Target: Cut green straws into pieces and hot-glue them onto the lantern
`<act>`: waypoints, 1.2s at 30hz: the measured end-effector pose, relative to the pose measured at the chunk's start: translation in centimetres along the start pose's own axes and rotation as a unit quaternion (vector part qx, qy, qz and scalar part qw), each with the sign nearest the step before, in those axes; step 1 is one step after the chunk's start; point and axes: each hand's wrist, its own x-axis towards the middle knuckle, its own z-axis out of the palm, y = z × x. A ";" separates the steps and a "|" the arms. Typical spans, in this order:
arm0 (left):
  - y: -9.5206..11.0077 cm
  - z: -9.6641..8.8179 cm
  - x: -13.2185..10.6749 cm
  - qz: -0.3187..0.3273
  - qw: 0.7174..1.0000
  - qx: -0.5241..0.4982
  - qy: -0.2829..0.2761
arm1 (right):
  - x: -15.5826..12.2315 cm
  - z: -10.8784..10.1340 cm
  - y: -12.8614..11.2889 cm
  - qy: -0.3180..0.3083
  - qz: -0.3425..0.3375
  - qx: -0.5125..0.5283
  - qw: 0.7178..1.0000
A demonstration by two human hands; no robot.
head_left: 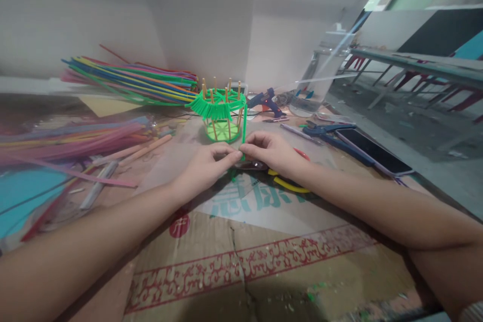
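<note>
My left hand (pixel 209 163) and my right hand (pixel 273 151) meet over the middle of the work surface, thumbs and fingers pinched together. Between them a bright green pipe cleaner (pixel 245 123) stands upright, its lower end at the fingertips of both hands. Just behind stands a small round structure (pixel 223 131) with a green base, wooden sticks as posts and a fringe of green pipe cleaners around its upper ring. Scissors (pixel 289 183) with yellow and red handles lie beneath my right hand, partly hidden by it.
Colourful pipe cleaners (pixel 143 80) are bundled at the back left, with more (pixel 86 141) nearer. A blue glue gun (pixel 267 103) lies behind my right hand. Blue-handled pliers (pixel 339 141) and a phone (pixel 373 151) lie to the right, near the table edge. White paper (pixel 298 216) covers some cardboard.
</note>
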 end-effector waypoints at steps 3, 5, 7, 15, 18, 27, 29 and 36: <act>-0.1 0.1 -0.1 0.024 1.000 0.003 -0.011 | -0.1 0.0 -0.1 0.002 0.003 0.010 1.000; -0.2 0.1 -0.2 0.038 0.999 0.017 -0.005 | -0.1 0.0 -0.1 0.003 0.000 0.017 1.000; -0.2 0.2 -0.3 0.045 0.998 0.038 0.005 | -0.2 -0.1 -0.1 0.005 -0.004 0.012 1.000; -0.1 0.1 -0.5 0.067 0.994 0.086 0.019 | -0.3 0.1 0.0 0.003 -0.022 -0.018 1.000; -0.3 0.1 -0.5 0.080 0.992 0.097 0.022 | -0.3 0.1 0.0 0.004 -0.023 -0.017 1.000; -0.5 0.2 -0.6 0.111 0.986 0.118 0.044 | -0.5 0.2 -0.2 -0.002 -0.027 -0.026 0.999; -0.4 0.2 -0.6 0.104 0.987 0.110 0.045 | -0.5 0.2 -0.1 0.003 -0.034 -0.038 0.999; -0.2 0.1 -0.5 0.108 0.987 0.118 0.020 | -0.4 -0.1 0.1 0.028 -0.058 -0.075 0.995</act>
